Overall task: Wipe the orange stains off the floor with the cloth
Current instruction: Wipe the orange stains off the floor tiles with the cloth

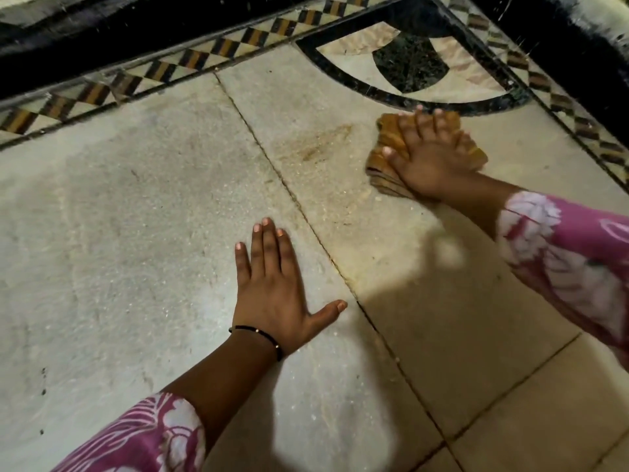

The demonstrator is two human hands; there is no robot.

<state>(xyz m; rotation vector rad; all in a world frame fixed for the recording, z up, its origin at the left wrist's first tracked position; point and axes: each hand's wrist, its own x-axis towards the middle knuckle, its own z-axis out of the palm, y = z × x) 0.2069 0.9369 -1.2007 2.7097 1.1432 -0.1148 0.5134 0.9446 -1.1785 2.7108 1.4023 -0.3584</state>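
Note:
A folded orange-brown cloth [388, 137] lies on the pale stone floor [136, 199] at upper right. My right hand [429, 155] presses flat on top of it, fingers spread over the fabric. A faint orange-brown smear, the stain [316, 144], shows on the slab just left of the cloth. My left hand [272, 287] rests flat on the floor nearer to me, fingers apart, holding nothing, beside a dark joint line [306, 216] between slabs.
A checkered black, tan and white inlay border [190, 59] runs along the far edge, with a dark wall base [102, 35] behind it. A black curved inlay motif [408, 63] sits just beyond the cloth. Another checkered strip [578, 124] runs down the right side.

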